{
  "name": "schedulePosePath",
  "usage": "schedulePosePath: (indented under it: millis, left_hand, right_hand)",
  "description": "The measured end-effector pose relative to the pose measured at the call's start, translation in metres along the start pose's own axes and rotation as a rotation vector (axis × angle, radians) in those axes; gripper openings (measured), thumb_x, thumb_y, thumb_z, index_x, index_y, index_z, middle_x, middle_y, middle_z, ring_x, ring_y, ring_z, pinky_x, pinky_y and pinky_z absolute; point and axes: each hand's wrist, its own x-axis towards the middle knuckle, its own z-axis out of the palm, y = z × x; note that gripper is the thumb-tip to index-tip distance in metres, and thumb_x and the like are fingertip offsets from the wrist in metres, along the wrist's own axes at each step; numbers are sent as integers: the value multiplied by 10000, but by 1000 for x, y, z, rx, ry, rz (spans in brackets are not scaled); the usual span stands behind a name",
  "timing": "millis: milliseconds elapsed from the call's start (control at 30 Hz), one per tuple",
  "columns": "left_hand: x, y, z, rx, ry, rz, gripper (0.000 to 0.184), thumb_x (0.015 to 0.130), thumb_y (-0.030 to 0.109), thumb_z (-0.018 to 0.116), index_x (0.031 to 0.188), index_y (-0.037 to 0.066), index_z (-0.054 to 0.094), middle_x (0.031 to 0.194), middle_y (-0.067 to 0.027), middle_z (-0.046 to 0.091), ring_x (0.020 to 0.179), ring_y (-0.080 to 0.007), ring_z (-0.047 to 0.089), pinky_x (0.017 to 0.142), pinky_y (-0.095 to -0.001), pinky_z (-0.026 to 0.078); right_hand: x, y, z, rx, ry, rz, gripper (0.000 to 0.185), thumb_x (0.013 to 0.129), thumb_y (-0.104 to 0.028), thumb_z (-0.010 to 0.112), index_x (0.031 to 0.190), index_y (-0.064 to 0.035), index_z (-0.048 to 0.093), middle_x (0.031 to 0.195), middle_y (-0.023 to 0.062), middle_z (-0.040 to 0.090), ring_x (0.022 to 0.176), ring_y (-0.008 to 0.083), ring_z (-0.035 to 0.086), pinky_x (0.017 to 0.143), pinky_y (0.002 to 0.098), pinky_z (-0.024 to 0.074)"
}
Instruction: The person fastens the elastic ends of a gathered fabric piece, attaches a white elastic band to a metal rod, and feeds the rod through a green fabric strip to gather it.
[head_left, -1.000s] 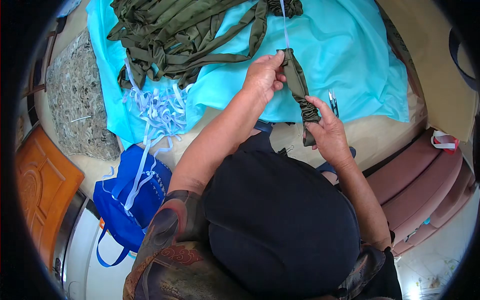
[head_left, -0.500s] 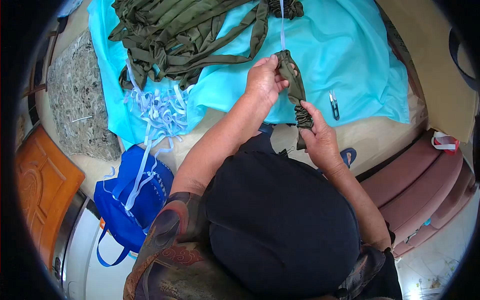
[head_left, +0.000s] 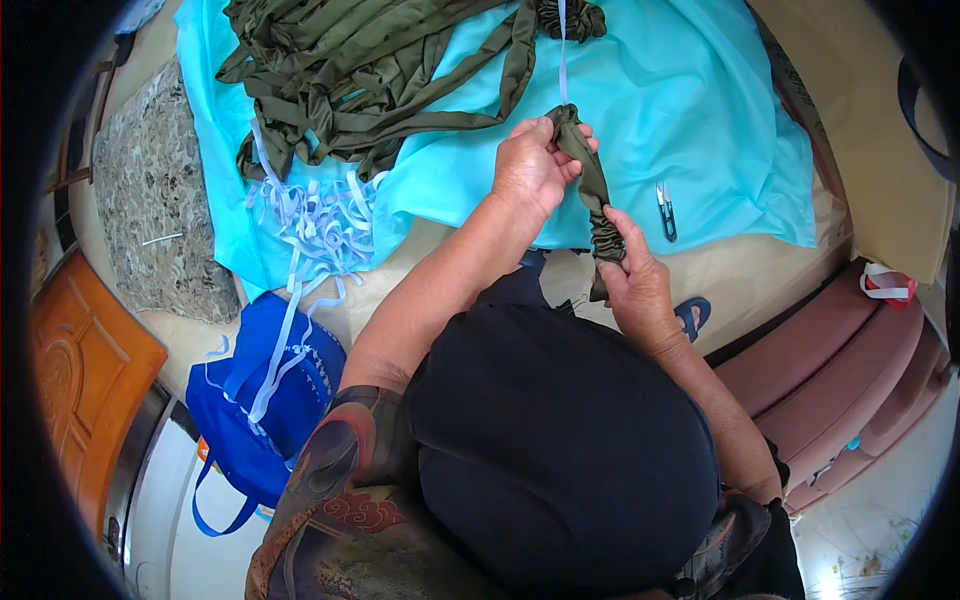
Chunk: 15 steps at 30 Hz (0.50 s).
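Observation:
My left hand pinches the upper end of an olive green fabric tube. Lower down, my right hand grips the same tube, where the cloth is bunched into tight gathers. A pale lavender elastic band runs straight up out of the tube's top end. Behind my hands lies a turquoise cloth. To the right of the tube, a pair of thread snips rests on that cloth. A heap of olive fabric strips covers its upper left part.
Loose lavender elastic lies tangled at the left, trailing into a blue bag. Farther left is a grey patterned cushion. A brown padded seat stands at the right, near a blue slipper and a cardboard box.
Both hands keep their hold on the fabric tube and have shifted only slightly. Its upper end sits a little lower, and slightly more elastic shows above it.

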Motion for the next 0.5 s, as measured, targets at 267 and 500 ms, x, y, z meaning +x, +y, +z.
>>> schedulePosePath:
  millis: [267, 500]
  left_hand:
    - [1, 1, 2, 4, -19, -43, 232, 1005, 153, 374, 1157, 28, 497, 1034, -175, 656, 902, -277, 673, 586, -278, 468]
    - [-1, 2, 2, 80, 13, 46, 294, 980, 109, 424, 1260, 22, 408, 1025, -215, 644, 882, -306, 673, 577, -312, 502]
  right_hand:
    - [2, -1, 5, 41, 14, 15, 601, 847, 37, 565, 1390, -166, 405, 953, 200, 657, 826, 250, 665, 756, 335, 515]
    - [1, 2, 1, -9, 2, 7, 580, 855, 28, 573, 1376, -178, 422, 932, 207, 657, 817, 265, 674, 739, 340, 518]
